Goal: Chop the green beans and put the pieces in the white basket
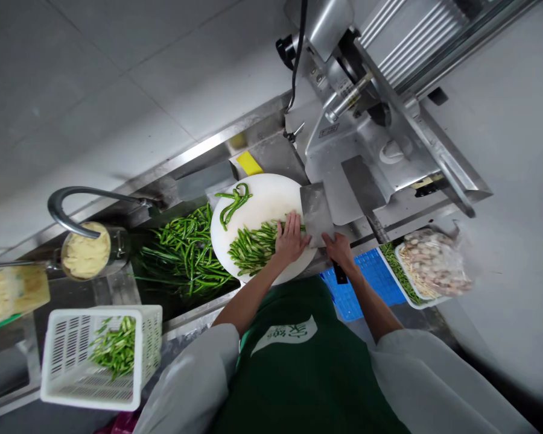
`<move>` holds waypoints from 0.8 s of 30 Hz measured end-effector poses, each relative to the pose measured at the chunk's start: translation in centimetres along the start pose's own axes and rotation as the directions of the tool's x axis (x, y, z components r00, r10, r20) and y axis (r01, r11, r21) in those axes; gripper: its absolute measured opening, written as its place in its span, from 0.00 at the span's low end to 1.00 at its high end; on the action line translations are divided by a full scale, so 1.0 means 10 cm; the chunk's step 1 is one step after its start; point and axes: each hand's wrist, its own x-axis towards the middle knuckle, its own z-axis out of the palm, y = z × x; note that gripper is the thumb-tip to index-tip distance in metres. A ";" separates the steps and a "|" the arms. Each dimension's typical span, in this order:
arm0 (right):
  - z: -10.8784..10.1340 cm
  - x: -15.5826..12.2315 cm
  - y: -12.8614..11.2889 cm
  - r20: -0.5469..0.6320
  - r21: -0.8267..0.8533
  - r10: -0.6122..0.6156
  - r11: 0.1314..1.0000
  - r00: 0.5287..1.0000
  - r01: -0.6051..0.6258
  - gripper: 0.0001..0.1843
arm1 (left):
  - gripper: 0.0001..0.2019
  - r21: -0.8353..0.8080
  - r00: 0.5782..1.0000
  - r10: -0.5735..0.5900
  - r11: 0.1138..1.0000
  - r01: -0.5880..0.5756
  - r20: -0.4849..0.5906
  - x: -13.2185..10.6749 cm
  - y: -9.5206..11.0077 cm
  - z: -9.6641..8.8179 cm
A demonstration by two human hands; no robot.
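R hand: fingers wrapped tight round the black handle of the cleaver, index side up at the blade's heel. Cleaver's at the R edge of the round white board, blade partly over it, partly past. Long axis slants back-to-front: far end of blade twd the counter's rear edge, handle coming back & a bit R, out over the front edge, twd the green apron. Broad face shows; can't tell if blade touches board.

L hand: fingers straight, tog., not curled round anything, laid on R end of the chopped peppers, tips nr the blade & pointing twd rear edge. Pile's long axis goes L–R across board's front half. A few whole peppers, bent, at board's rear L edge, apart from pile.

Further out: sink L of board, w/ lots of loose green peppers; tap arching up at its rear. Pot of pale yellow slices nr counter's L end; white basket at front L, some cut pcs inside. Slicer on counter's rear R, 2nd blade by it. Past counter's front edge, R side: blue basket, then white tray w/ green pcs, clear bag over it.
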 end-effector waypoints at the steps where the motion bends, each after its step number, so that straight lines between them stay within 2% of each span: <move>1: 0.00 0.00 0.00 0.008 -0.016 0.001 1.000 1.000 -0.001 0.23 | 0.38 0.003 1.000 0.001 1.000 -0.001 -0.002 0.00 0.01 0.02; 7: 0.01 0.00 -0.08 0.015 -0.124 -0.031 0.992 0.999 0.033 0.24 | 0.39 -0.014 1.000 -0.011 1.000 0.011 0.005 0.02 -0.01 0.03; 17: 0.15 0.07 -0.57 -0.013 -0.265 -0.115 0.958 0.993 0.108 0.26 | 0.40 -0.039 1.000 -0.005 0.999 0.005 0.000 0.02 -0.04 0.10; 21: 0.01 0.16 -0.67 -0.009 -0.313 -0.172 0.936 0.985 0.160 0.23 | 0.39 -0.061 0.999 0.033 0.998 -0.032 0.024 0.01 -0.05 -0.04; 24: -0.25 0.25 -0.59 -0.032 -0.337 -0.243 0.916 0.969 0.219 0.23 | 0.40 -0.067 0.998 0.060 0.996 -0.058 0.019 -0.28 -0.25 -0.22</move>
